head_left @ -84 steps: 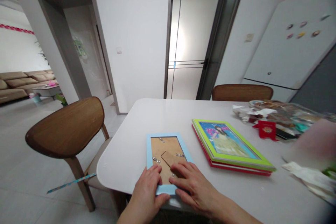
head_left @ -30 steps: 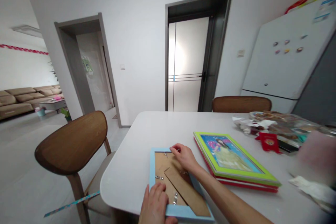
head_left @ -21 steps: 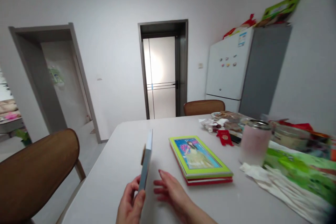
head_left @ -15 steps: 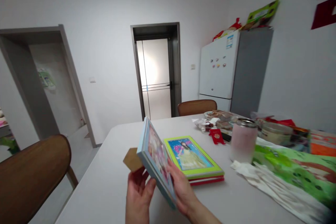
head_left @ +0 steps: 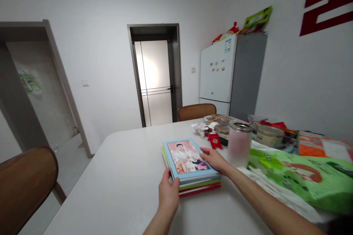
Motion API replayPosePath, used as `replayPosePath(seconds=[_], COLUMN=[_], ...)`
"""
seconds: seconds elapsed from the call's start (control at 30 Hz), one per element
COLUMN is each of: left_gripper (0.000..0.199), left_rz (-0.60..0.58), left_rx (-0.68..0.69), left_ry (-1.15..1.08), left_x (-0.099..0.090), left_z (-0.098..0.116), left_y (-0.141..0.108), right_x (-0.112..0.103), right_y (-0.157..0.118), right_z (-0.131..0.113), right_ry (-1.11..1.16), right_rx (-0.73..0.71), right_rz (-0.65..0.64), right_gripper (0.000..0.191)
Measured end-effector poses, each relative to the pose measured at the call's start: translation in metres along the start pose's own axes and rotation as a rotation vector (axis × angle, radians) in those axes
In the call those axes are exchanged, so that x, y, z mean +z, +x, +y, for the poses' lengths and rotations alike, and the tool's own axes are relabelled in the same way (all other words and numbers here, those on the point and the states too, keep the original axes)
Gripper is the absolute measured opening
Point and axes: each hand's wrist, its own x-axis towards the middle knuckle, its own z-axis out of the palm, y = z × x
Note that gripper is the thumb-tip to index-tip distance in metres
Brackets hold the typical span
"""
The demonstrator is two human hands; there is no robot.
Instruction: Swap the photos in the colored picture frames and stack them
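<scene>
A light blue photo frame (head_left: 170, 158) with a pink picture lies flat on top of a stack. Beneath it show the edges of a green frame (head_left: 213, 183) and a red frame (head_left: 200, 190). At the near left corner, my left hand (head_left: 168, 192) grips the blue frame between thumb and fingers. My right hand (head_left: 213, 159) holds its right side, fingers resting on the border. The stack sits on the white table (head_left: 129, 176).
Right of the stack stand a pink jar (head_left: 239, 147), a red packet (head_left: 214, 141) and a green plastic package (head_left: 300, 176) beside white cloth (head_left: 275, 187). Food containers (head_left: 268, 136) crowd the far right. Brown chairs (head_left: 197, 112) stand at the far side and left.
The blue frame has gone from held tilted in the air to lying flat on the green frame. Both hands moved right with it, and its brown stand at the back is now hidden.
</scene>
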Motion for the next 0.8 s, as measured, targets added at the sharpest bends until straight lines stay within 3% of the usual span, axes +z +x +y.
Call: replayPosePath(seconds=[0.27,0.4,0.53,0.63,0.8], left_gripper=[0.056,0.061,0.062,0.06,0.059], left_rz=[-0.008,0.036,0.142,0.228,0.358], left_rx=[-0.038,-0.058,-0.082,-0.095,-0.093], left_ry=[0.144,0.191,0.24,0.275,0.296], left_x=[0.0,-0.019,-0.066,-0.111,-0.174], left_z=[-0.021,-0.027,-0.031,-0.029,-0.023], left_y=[-0.015,-0.014,-0.006,0.002,0.011], right_x=[0.008,0.03,0.073,0.116,0.19], right_y=[-0.024,-0.03,-0.03,-0.029,-0.02], right_z=[0.024,0.031,0.021,0.009,-0.001], right_ry=[-0.021,0.091,0.163,0.188,0.14], right_rx=[0.073,0.089,0.119,0.042,-0.076], right_rz=[-0.044,-0.051,-0.191,-0.308,-0.351], right_gripper=[0.039,0.045,0.048,0.048,0.046])
